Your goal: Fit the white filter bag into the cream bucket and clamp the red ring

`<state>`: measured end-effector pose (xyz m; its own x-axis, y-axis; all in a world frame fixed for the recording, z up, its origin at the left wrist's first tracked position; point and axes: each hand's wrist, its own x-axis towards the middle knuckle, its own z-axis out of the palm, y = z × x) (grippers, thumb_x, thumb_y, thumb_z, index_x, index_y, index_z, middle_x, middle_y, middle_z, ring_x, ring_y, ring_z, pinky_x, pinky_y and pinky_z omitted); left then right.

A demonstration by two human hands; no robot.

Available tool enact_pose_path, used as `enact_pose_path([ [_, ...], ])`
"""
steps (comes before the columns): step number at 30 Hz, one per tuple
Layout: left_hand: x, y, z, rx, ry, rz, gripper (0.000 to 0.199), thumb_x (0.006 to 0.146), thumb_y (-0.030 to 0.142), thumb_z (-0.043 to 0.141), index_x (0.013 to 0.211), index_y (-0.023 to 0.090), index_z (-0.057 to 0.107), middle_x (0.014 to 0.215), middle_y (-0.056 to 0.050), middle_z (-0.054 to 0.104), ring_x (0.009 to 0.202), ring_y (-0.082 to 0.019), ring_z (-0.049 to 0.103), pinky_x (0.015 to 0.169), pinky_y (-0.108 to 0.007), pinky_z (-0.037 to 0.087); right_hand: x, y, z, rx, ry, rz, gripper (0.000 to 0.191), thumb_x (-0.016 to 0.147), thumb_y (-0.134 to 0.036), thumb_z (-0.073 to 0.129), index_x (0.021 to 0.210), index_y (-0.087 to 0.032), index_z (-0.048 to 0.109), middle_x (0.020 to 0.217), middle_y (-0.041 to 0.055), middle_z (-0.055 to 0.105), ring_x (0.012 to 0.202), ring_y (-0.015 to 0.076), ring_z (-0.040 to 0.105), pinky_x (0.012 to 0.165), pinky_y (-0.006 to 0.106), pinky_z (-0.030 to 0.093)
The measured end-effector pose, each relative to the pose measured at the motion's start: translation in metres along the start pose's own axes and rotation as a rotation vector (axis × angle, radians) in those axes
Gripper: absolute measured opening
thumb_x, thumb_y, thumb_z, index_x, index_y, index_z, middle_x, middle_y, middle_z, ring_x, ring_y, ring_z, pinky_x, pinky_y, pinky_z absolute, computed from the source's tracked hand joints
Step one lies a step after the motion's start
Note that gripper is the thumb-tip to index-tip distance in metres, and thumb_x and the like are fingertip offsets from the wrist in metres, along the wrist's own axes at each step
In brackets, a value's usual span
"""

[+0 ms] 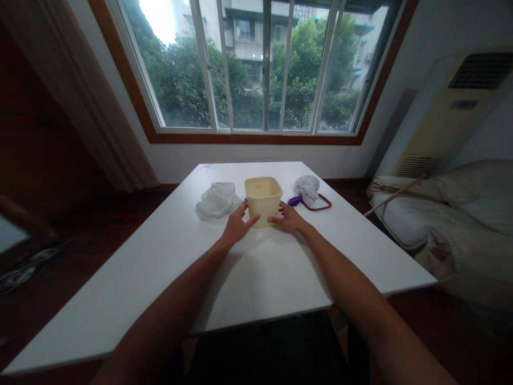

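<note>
A cream-coloured square bin (pixel 263 206) with rounded corners stands upright on the white table (pixel 264 278), its open top facing up. My left hand (pixel 239 222) grips its left side, thumb across the front. On the opposite side my right hand (pixel 289 218) holds it the same way, the thumb low on the front wall. To the left of the bin lies a crumpled white plastic bag (pixel 218 201). A bunched, whitish plastic bag (pixel 306 187) sits to the right, beside a purple object (pixel 295 200) and a reddish-brown loop-shaped frame (pixel 320 206).
Beyond the table's far edge is a wall with a wide window (pixel 264 69). At the right, large pale wrapped bundles (pixel 452 224) and a thin stick (pixel 395 195) lie near a standing air conditioner (pixel 449 107). A curtain (pixel 88 96) hangs at the left.
</note>
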<state>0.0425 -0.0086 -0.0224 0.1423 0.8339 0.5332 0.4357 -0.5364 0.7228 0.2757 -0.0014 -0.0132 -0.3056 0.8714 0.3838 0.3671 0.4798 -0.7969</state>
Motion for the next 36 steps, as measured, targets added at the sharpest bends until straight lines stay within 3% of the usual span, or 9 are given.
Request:
enact_pose_path([
  [6, 0.004, -0.008, -0.001, 0.023, 0.035, -0.114, 0.054, 0.080, 0.047, 0.070, 0.123, 0.016, 0.063, 0.123, -0.015, 0.068, 0.093, -0.024, 0.071, 0.079, -0.039, 0.060, 0.000, 0.002, 0.003, -0.021, 0.076, 0.120, 0.063, 0.074, -0.042, 0.078, 0.127, -0.020, 0.053, 0.123, 0.0148, 0.065, 0.100, 0.0224, 0.065, 0.078, 0.034, 0.055],
  [9, 0.006, -0.011, 0.000, 0.040, 0.041, -0.158, 0.039, 0.085, 0.044, 0.065, 0.109, 0.014, 0.068, 0.111, -0.013, 0.072, 0.085, -0.022, 0.072, 0.078, -0.039, 0.060, 0.004, 0.005, 0.004, -0.175, 0.177, 0.173, 0.053, 0.077, -0.046, 0.073, 0.117, -0.018, 0.054, 0.107, 0.0109, 0.067, 0.087, 0.0191, 0.064, 0.072, 0.031, 0.052],
  [13, 0.004, -0.014, 0.006, -0.098, -0.031, -0.157, 0.051, 0.085, 0.047, 0.064, 0.123, 0.013, 0.061, 0.124, -0.016, 0.067, 0.102, -0.025, 0.071, 0.089, -0.042, 0.058, 0.008, 0.006, 0.005, -0.347, 0.257, 0.236, 0.037, 0.081, -0.052, 0.066, 0.091, -0.020, 0.053, 0.077, 0.0006, 0.061, 0.065, 0.0146, 0.055, 0.060, 0.027, 0.041],
  [17, -0.001, -0.012, 0.009, -0.056, -0.157, -0.089, 0.062, 0.085, 0.046, 0.063, 0.138, 0.017, 0.051, 0.135, -0.016, 0.061, 0.122, -0.028, 0.061, 0.099, -0.046, 0.053, 0.009, 0.006, 0.006, -0.379, 0.260, 0.239, 0.029, 0.083, -0.047, 0.062, 0.080, -0.021, 0.051, 0.067, -0.0030, 0.056, 0.058, 0.0122, 0.049, 0.055, 0.024, 0.034],
  [21, 0.001, -0.004, -0.013, 0.300, -0.141, 0.129, 0.053, 0.085, 0.040, 0.061, 0.134, 0.019, 0.056, 0.138, -0.012, 0.059, 0.124, -0.029, 0.058, 0.107, -0.049, 0.046, 0.007, 0.006, 0.003, -0.383, 0.178, 0.208, 0.030, 0.087, -0.044, 0.058, 0.071, -0.019, 0.055, 0.064, -0.0016, 0.058, 0.056, 0.0110, 0.047, 0.054, 0.024, 0.031],
  [24, 0.007, 0.002, -0.046, 0.560, -0.049, 0.193, 0.032, 0.089, 0.038, 0.055, 0.112, 0.022, 0.070, 0.117, -0.009, 0.070, 0.115, -0.029, 0.060, 0.105, -0.049, 0.045, 0.005, 0.003, 0.002, -0.337, 0.055, 0.112, 0.031, 0.088, -0.041, 0.057, 0.068, -0.017, 0.061, 0.062, -0.0004, 0.059, 0.056, 0.0106, 0.046, 0.053, 0.023, 0.030],
  [27, 0.010, -0.001, -0.074, 0.713, 0.043, 0.099, 0.028, 0.089, 0.038, 0.054, 0.101, 0.023, 0.074, 0.110, -0.010, 0.070, 0.107, -0.030, 0.062, 0.098, -0.047, 0.049, 0.002, 0.000, 0.007, -0.236, -0.033, 0.011, 0.027, 0.087, -0.039, 0.059, 0.078, -0.015, 0.067, 0.069, 0.0018, 0.065, 0.060, 0.0113, 0.052, 0.055, 0.023, 0.035],
  [29, 0.011, -0.008, -0.083, 0.768, 0.041, 0.017, 0.027, 0.086, 0.039, 0.056, 0.099, 0.023, 0.074, 0.112, -0.010, 0.070, 0.103, -0.030, 0.063, 0.095, -0.045, 0.050, 0.001, 0.000, 0.012, -0.192, -0.046, -0.023, 0.025, 0.087, -0.039, 0.060, 0.087, -0.015, 0.070, 0.077, 0.0034, 0.069, 0.065, 0.0124, 0.056, 0.059, 0.023, 0.040],
  [36, 0.005, -0.034, -0.080, 0.769, -0.182, -0.235, 0.039, 0.077, 0.041, 0.066, 0.111, 0.022, 0.071, 0.115, -0.012, 0.071, 0.104, -0.030, 0.066, 0.089, -0.039, 0.051, 0.002, 0.009, 0.021, -0.171, -0.057, -0.023, 0.027, 0.087, -0.038, 0.062, 0.101, -0.016, 0.069, 0.094, 0.0074, 0.073, 0.079, 0.0168, 0.065, 0.075, 0.030, 0.050],
])
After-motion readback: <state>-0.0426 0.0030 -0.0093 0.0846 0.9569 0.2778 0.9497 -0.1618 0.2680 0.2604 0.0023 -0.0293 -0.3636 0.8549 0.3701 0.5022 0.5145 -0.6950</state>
